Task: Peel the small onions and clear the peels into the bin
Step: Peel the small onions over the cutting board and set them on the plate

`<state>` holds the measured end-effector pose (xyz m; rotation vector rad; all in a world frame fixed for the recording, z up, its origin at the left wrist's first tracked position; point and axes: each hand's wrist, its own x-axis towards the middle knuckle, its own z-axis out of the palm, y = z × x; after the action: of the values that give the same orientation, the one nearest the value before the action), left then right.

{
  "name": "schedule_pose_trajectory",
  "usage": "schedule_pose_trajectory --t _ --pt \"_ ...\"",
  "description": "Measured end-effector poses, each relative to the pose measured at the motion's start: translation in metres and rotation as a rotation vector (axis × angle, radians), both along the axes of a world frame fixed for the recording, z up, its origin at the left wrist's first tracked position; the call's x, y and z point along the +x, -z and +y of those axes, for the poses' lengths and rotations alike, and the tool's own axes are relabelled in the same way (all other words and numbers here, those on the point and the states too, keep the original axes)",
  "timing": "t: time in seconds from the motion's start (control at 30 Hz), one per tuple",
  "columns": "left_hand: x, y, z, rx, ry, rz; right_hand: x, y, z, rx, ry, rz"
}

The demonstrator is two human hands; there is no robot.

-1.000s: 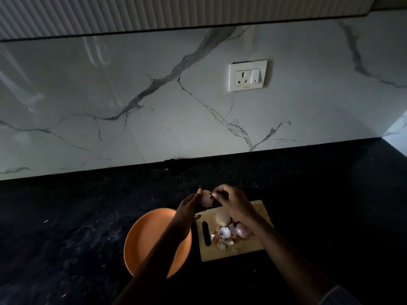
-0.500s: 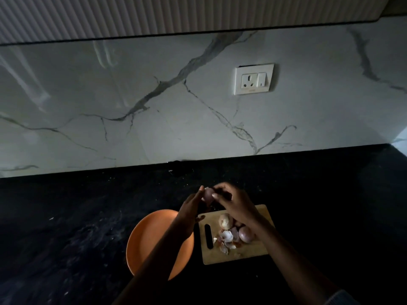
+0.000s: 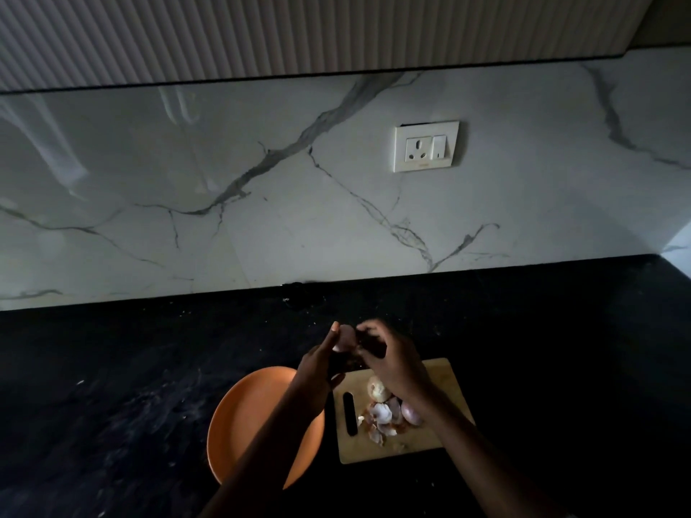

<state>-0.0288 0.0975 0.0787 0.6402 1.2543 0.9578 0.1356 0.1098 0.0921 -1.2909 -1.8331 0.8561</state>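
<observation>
Both hands meet above the far left corner of a small wooden cutting board (image 3: 445,379). My left hand (image 3: 318,372) grips a small pinkish onion (image 3: 346,338) between thumb and fingers. My right hand (image 3: 392,360) has its fingertips curled onto the same onion from the right. On the board lie a pale peeled onion (image 3: 377,389), a purple unpeeled onion (image 3: 410,413) partly under my right wrist, and a heap of loose peels (image 3: 381,420). No bin is in view.
An orange plate (image 3: 246,416) sits left of the board, partly covered by my left forearm. All rest on a dark stone counter (image 3: 131,386). A white marble wall with a socket (image 3: 425,146) rises behind.
The hands stay together on the onion; my right fingers have shifted over it. The view has tilted slightly.
</observation>
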Motion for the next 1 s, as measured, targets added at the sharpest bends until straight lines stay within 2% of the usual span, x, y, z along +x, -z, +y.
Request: schedule_pose_trajectory --t 0.33,0.5,0.6,0.8,1.0 --pt "0.005 -0.013 0.001 0.038 -0.063 0.002 0.003 0.000 0.013 0.132 0.025 0.033" --pt "0.005 -0.012 0.001 0.024 -0.077 0.018 0.004 0.003 0.014 0.215 0.036 -0.051" --pt "0.007 -0.015 0.000 -0.010 -0.094 0.020 0.000 0.002 0.014 0.258 0.071 -0.036" --pt "0.011 -0.016 0.002 0.008 -0.078 0.004 -0.002 -0.001 0.016 0.085 0.146 0.082" --pt "0.008 -0.013 0.004 -0.026 -0.111 0.006 0.005 -0.001 0.020 -0.033 0.036 0.129"
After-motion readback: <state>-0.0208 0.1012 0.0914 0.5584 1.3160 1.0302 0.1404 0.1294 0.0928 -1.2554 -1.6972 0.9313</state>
